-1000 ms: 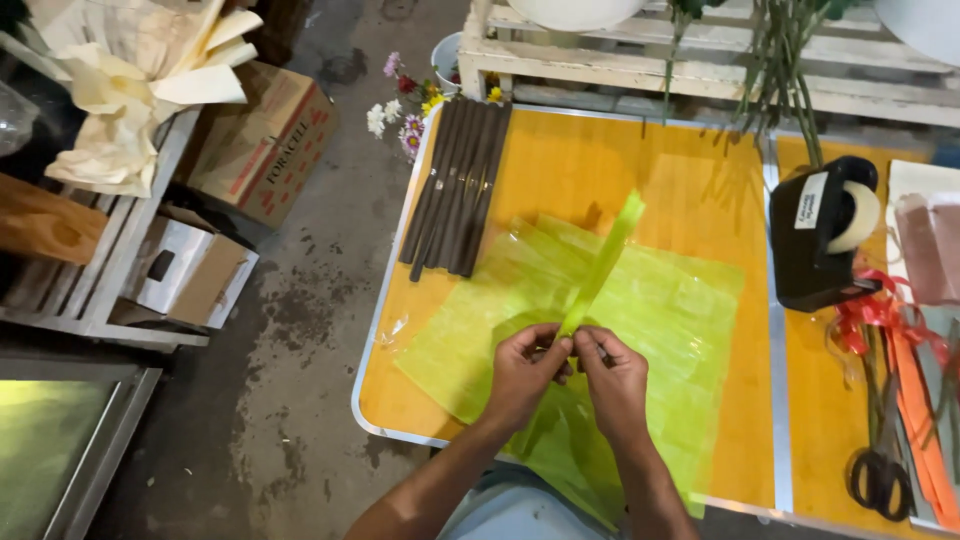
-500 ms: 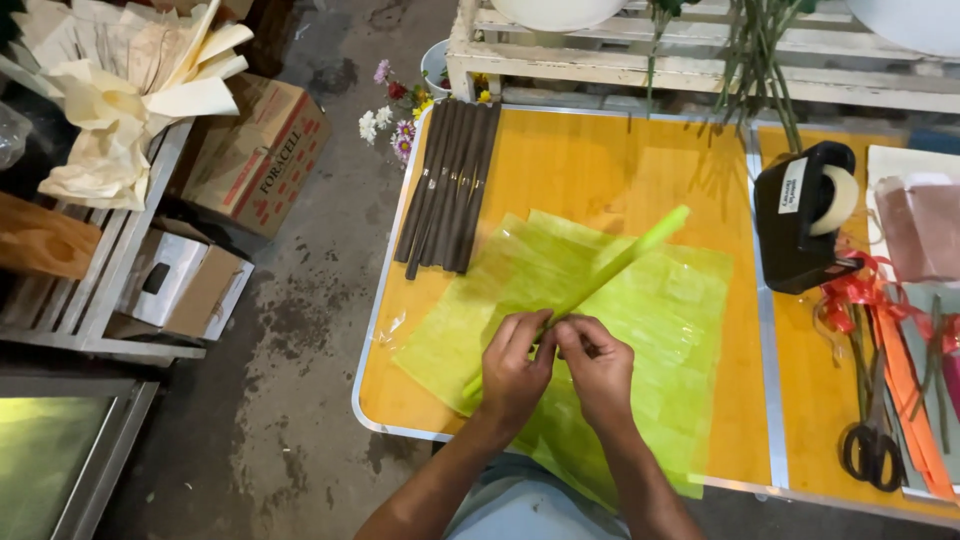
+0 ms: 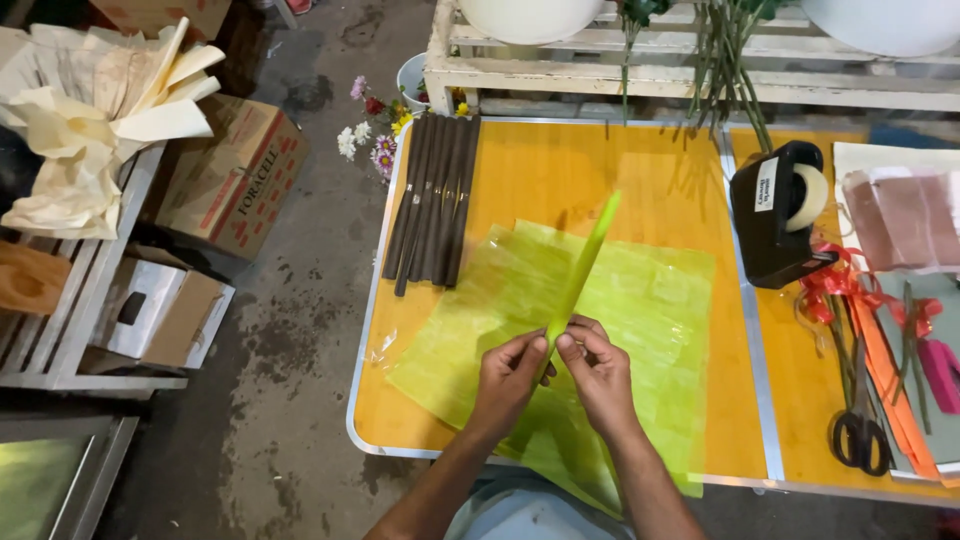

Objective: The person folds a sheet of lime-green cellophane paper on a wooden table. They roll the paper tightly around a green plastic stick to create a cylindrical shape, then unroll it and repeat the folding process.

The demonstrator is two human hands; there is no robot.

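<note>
Both hands met over the yellow table [image 3: 560, 160]: the left hand [image 3: 508, 378] and right hand [image 3: 598, 372] pinched the lower end of a rolled green cellophane strip [image 3: 583, 268], fingertips closed on it. It slanted above flat green cellophane sheets [image 3: 650, 310], beside dark rolled sticks [image 3: 432, 200].

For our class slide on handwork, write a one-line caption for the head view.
Left hand and right hand pinch a rolled green strip above green sheets on a yellow table.
</note>
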